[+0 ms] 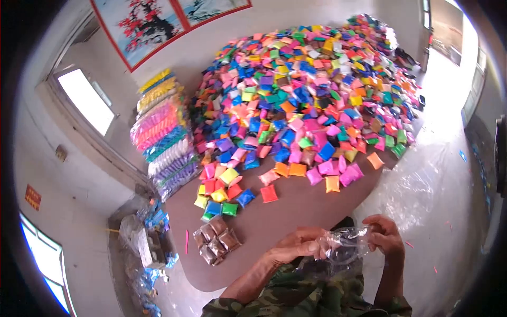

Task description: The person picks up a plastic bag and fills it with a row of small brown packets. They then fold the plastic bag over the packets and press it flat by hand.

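Observation:
A clear plastic bag [346,251] is stretched between my two hands, above my lap and close to the table's near edge. My left hand [302,244] grips the bag's left side, its fingers pressed together. On the other side my right hand [385,236] pinches the bag's edge with bent fingers. I see no coloured packet through the clear film. A cluster of brown packets [216,240] lies on the brown table [280,227] to the left of my hands. Nearby are a green packet [229,209], a blue packet [245,198] and a red packet [269,194].
A large heap of small coloured packets [296,95] covers the far part of the table. Stacked bundles of packets [163,132] stand at its left. A thin pink strip [186,241] lies near the left edge. Clear plastic sheeting [406,195] is on the floor at right.

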The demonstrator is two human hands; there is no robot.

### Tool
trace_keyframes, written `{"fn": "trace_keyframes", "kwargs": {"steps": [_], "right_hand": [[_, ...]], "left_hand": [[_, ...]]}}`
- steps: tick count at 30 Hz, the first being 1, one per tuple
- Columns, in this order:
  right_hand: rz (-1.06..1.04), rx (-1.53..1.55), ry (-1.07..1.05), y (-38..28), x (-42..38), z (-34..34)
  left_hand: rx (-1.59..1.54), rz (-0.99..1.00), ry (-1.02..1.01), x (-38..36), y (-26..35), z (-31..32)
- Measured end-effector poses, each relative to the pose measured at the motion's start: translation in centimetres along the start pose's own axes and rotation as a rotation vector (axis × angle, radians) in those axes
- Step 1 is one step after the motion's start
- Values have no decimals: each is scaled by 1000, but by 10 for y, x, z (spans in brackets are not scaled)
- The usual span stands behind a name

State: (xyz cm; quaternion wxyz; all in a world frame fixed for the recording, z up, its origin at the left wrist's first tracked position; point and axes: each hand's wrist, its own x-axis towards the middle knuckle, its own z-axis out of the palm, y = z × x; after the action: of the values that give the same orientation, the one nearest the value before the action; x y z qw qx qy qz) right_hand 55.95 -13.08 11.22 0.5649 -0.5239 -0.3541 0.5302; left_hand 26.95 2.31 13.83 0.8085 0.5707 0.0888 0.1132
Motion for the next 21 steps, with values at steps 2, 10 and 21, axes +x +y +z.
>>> {"fn": "trace_keyframes", "kwargs": {"steps": [2, 10, 21], "right_hand": [[65, -12, -24, -4, 0, 3], [-83, 313, -288, 36, 19, -9], [-4, 608, 215, 78, 30, 16]], "left_hand": [[82, -103, -8, -8, 9, 6], [-313, 177, 93, -26, 10, 25], [-137, 582, 618, -35, 18, 21]]}}
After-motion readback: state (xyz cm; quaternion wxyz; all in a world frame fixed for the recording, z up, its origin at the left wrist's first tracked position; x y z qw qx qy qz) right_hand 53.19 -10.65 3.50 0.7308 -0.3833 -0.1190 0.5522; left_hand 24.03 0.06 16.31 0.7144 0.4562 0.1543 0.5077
